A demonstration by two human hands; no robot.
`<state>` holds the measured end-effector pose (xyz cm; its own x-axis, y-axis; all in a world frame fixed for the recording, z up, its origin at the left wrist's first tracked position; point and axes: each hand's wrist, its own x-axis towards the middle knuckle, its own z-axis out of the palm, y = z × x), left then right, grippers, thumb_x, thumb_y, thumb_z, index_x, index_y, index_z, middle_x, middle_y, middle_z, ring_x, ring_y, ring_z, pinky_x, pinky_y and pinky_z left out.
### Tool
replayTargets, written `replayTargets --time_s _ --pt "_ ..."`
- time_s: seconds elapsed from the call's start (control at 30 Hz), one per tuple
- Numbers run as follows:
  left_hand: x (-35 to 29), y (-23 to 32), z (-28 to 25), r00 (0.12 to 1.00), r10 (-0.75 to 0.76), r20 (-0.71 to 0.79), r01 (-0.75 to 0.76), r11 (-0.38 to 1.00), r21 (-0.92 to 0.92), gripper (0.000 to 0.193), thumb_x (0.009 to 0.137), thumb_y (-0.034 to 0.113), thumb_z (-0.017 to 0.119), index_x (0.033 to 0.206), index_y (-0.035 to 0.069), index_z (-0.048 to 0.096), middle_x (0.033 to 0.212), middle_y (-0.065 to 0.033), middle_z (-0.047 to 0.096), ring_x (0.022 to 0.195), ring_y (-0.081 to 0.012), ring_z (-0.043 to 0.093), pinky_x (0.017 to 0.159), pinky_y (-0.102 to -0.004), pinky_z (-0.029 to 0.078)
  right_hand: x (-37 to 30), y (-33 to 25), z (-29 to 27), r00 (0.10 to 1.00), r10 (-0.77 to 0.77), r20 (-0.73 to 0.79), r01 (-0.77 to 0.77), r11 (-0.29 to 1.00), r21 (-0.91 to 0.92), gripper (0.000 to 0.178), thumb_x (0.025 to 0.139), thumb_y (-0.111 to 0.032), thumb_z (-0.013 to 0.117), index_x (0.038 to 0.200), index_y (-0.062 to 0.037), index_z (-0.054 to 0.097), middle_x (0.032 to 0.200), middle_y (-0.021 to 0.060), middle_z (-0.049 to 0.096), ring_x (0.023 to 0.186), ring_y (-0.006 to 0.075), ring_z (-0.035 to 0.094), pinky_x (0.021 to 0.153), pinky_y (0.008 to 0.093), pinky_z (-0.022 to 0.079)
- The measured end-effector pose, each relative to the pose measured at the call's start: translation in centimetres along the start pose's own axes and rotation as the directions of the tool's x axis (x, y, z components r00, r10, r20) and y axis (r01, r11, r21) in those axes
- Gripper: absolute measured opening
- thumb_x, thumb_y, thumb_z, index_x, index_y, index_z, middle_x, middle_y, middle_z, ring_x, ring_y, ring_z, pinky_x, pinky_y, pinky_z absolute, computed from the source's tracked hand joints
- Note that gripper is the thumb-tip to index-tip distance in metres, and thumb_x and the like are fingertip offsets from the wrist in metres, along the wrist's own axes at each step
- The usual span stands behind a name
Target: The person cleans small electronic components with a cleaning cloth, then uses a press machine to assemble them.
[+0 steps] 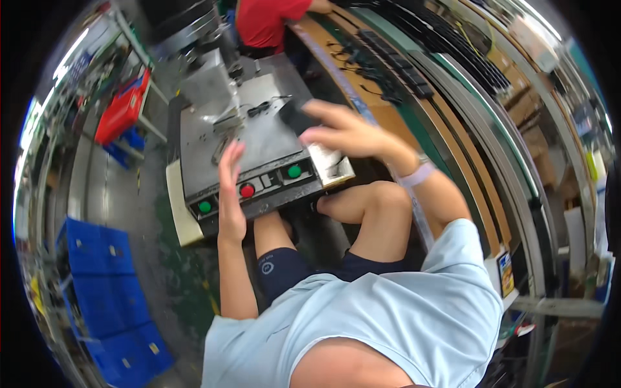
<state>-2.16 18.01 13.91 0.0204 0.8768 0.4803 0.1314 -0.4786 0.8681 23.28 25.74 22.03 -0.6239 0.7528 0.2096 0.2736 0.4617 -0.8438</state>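
Observation:
My right hand (346, 132) reaches over the right side of a grey metal bench machine (259, 139). Between its thumb and fingers is a black box-shaped piece (296, 118), blurred by motion. Upright at the machine's front edge is my left hand (231, 194), its fingers stretched out and nothing in it. Beside that hand the front panel carries a red button (247, 191), with a green button (205, 206) to its left and another green button (294, 171) to its right. A small black cable (260, 108) lies on the machine's top, near a metal fixture (217, 90).
Along the right runs a conveyor line (446, 142) bearing black boxes (394, 61) and cables (365, 61). A person in a red shirt (265, 22) stands at the far side. Blue bins (107, 278) are at the lower left, a red tray (123, 110) farther back.

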Motion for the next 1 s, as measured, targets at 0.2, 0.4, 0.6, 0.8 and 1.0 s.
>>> replayTargets --time_s 0.2,0.4,0.6,0.8,1.0 --pt "-10.6 -6.8 -3.3 0.827 -0.515 0.226 0.541 0.838 -0.069 0.070 0.097 0.060 0.029 0.140 0.007 0.042 0.132 -0.0105 0.053 0.119 -0.0210 0.050 0.099 -0.0343 0.035 -16.8 4.2 -22.3 0.661 0.061 -0.748 -0.648 0.549 -0.527 0.037 0.088 -0.024 0.066 0.120 -0.0067 0.057 0.088 0.0097 0.067 0.068 0.0216 0.060 0.064 0.0321 0.048" --pt "-16.0 -7.7 -2.7 0.650 -0.721 0.242 0.743 0.669 -0.001 0.055 0.102 0.050 0.032 0.132 0.007 0.051 0.123 -0.0087 0.059 0.107 -0.0180 0.056 0.093 -0.0300 0.040 -31.6 14.5 -30.4 0.250 0.167 -0.954 -0.966 -0.018 -0.257 0.040 0.084 -0.035 0.063 0.101 0.0008 0.067 0.088 0.0215 0.068 0.077 0.0333 0.065 0.070 0.0413 0.052" --pt "-9.6 -7.1 -0.6 0.781 -0.525 0.338 0.525 0.845 0.100 0.037 0.101 0.030 0.042 0.121 0.003 0.058 0.116 -0.0082 0.063 0.104 -0.0159 0.057 0.093 -0.0285 0.042 -15.2 19.3 -25.6 0.458 0.335 -0.824 -0.861 0.397 -0.317 0.063 0.080 -0.046 0.069 0.106 0.0115 0.064 0.095 0.0259 0.067 0.088 0.0392 0.066 0.078 0.0426 0.053" --pt "0.6 -5.7 -0.3 0.915 -0.344 0.209 0.359 0.933 -0.034 0.020 0.094 0.010 0.055 0.110 0.002 0.063 0.104 -0.0056 0.065 0.091 -0.0112 0.057 0.082 -0.0239 0.045 -8.1 28.8 -26.5 0.391 0.348 -0.852 -0.917 0.227 -0.328 0.089 0.062 -0.068 0.075 0.105 0.0088 0.065 0.099 0.0263 0.067 0.086 0.0413 0.066 0.076 0.0476 0.054" --pt "8.4 -14.7 -9.8 0.942 -0.192 -0.273 0.242 0.957 0.161 0.032 0.080 0.013 0.074 0.108 0.005 0.061 0.093 -0.0053 0.067 0.080 -0.0130 0.060 0.075 -0.0256 0.049 -5.0 14.1 -21.9 0.575 -0.193 -0.795 -0.731 0.315 -0.605 0.063 0.068 -0.024 0.080 0.121 0.0002 0.055 0.101 0.0212 0.059 0.090 0.0367 0.063 0.079 0.0395 0.055"
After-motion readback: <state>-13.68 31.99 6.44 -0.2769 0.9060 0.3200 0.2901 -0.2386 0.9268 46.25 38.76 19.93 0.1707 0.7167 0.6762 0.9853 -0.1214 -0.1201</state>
